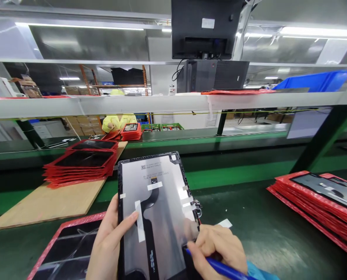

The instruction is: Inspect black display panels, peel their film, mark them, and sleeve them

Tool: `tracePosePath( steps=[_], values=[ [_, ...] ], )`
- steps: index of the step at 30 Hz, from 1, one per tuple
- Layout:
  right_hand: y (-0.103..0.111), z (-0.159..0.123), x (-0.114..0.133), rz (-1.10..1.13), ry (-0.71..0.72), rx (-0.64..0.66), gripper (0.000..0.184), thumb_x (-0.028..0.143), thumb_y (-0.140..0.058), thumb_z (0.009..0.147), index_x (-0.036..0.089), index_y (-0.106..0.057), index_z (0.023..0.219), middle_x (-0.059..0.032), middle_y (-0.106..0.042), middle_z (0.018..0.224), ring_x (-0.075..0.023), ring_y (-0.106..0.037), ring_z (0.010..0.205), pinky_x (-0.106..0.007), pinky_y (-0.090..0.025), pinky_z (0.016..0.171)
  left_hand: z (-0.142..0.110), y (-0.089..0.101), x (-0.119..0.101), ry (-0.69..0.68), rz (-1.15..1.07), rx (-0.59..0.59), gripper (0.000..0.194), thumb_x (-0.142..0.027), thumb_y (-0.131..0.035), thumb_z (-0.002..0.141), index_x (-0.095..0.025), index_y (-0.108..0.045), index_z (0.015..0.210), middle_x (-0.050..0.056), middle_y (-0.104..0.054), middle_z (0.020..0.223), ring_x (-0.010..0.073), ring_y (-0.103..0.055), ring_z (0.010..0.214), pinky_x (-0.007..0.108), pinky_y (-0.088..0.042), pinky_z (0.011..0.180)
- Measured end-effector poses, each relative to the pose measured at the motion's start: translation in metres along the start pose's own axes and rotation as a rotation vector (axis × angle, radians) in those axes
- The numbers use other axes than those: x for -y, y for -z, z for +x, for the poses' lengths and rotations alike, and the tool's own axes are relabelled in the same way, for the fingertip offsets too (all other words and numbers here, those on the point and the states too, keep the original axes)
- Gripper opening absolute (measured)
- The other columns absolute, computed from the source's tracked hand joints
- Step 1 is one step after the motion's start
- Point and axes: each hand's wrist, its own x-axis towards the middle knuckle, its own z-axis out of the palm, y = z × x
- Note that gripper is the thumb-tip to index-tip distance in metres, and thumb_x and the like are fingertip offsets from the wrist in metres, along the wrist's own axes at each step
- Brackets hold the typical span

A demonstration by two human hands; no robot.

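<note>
I hold a tablet display panel [158, 210] upright above the green bench, its silvery back toward me, with a black flex cable and white tape strips on it. My left hand [110, 241] grips its left edge, thumb lying on a tape strip. At the panel's lower right edge, my right hand [217, 249] is closed around a blue pen-like tool [220, 268] whose tip touches the panel.
Red trays with panels are stacked at left on a wooden board [53, 202], at the right [322, 202], and one lies below my left hand [65, 249]. A green conveyor [234, 171] runs across. A person in yellow [117, 121] works behind it. A monitor [205, 29] hangs overhead.
</note>
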Motion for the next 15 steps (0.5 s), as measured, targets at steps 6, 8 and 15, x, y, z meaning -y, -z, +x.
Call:
tracePosePath(
  steps=[6,8,15],
  values=[
    [-0.0003,0.0027,0.0044,-0.067,0.029,0.019,0.044,0.002,-0.049,0.075,0.022,-0.012,0.062,0.005,-0.02,0.052,-0.0105,-0.02,0.045,-0.029,-0.017,0.048,-0.0104,-0.0089,-0.0066,0.042,-0.07,-0.013,0.058,-0.032,-0.073,0.062,-0.027,-0.057,0.117,0.0,-0.073,0.095,0.0256,-0.065,0.097,0.029,-0.052,0.083],
    [0.0004,0.0028,0.0041,-0.094,0.04,0.043,0.044,0.001,-0.049,0.075,0.022,-0.012,0.063,0.0052,-0.02,0.053,-0.0101,-0.02,0.045,-0.029,-0.017,0.048,-0.0098,-0.0086,-0.0074,0.031,-0.064,-0.003,0.055,-0.03,-0.072,0.063,-0.027,-0.058,0.116,0.0,-0.073,0.092,0.0246,-0.065,0.097,0.027,-0.052,0.082],
    [0.0017,-0.0018,-0.0042,-0.052,0.133,-0.019,0.044,-0.006,-0.05,0.074,0.022,-0.018,0.061,0.0063,-0.021,0.055,-0.0081,-0.022,0.046,-0.027,-0.018,0.048,-0.0061,-0.0056,-0.0021,0.005,-0.074,0.019,0.057,-0.029,-0.073,0.063,-0.026,-0.057,0.118,0.0,-0.073,0.093,0.022,-0.066,0.095,0.022,-0.053,0.077]
  ],
)
